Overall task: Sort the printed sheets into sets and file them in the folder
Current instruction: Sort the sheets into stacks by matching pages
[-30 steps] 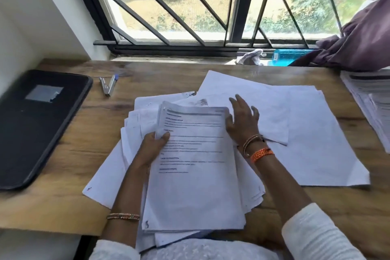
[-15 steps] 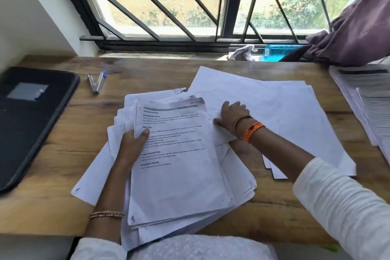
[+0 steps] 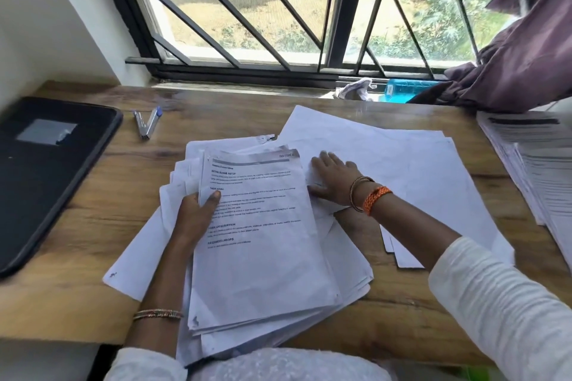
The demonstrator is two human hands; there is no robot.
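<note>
While the left hand [image 3: 193, 219] holds a thick stack of printed sheets [image 3: 263, 244] by its left edge, thumb pressed on the top page and fingers curled underneath, the right hand [image 3: 332, 181] lies flat with straight fingers on a spread of blank-side-up sheets [image 3: 402, 170] just to the right of the stack. So the left grip is closed on the stack, and the right grip is open, only pressing paper. The top page shows a grey header band and short blocks of text. The stack's near end hangs over the front edge of the wooden tabletop [image 3: 93, 219], toward the person's lap. Both wrists wear bangles, and the right also has an orange woven band [image 3: 376, 198]. A black folder [image 3: 46, 176] lies closed at the far left of the tabletop, with a stapler [image 3: 147, 124] beside it. Another pile of printed pages [image 3: 538, 170] sits at the right edge. Behind is a barred window [image 3: 278, 9] with a purple curtain [image 3: 526, 56].
</note>
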